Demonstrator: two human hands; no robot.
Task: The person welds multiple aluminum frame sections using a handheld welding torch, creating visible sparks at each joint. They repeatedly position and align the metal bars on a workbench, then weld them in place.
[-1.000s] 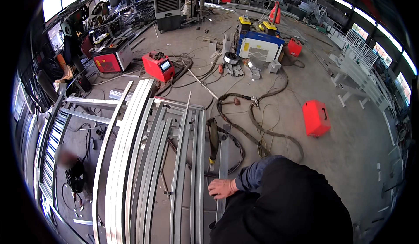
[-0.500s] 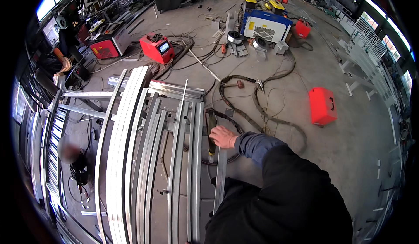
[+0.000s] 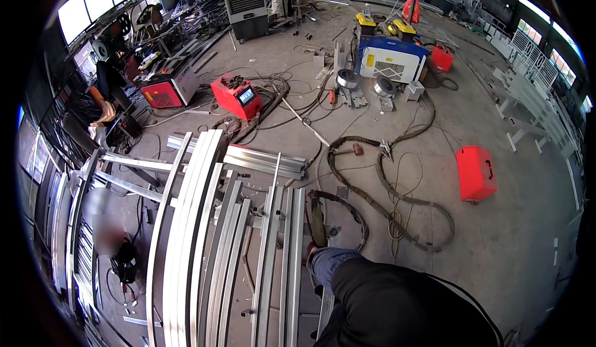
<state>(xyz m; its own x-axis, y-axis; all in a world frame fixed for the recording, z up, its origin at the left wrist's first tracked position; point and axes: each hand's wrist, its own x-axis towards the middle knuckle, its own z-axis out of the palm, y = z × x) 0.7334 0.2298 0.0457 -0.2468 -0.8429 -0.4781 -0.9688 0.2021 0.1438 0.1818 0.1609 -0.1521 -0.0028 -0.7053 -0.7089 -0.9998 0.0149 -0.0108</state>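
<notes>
Stack of long grey steel profiles [image 3: 205, 241] lies across frame. Sleeved arm [image 3: 329, 266] reaches between profiles beside dark hose [image 3: 338, 207]; hand hidden, grip cannot tell, which hand unclear. Likely reaching step; next needs secure hold.

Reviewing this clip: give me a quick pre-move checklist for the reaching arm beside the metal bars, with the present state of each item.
1. Reaching hand visible: not ok; only the denim sleeve shows, the hand is hidden at the dark strap.
2. Grip on anything: cannot tell.
3. Other hand in view: not ok, out of frame.
4. Long metal bars lying flat, side by side: ok.
5. Floor ahead free of snags: not ok; thick hose and coiled cord loop beside the stack.
6. Red case apart from the arm: ok.
</notes>
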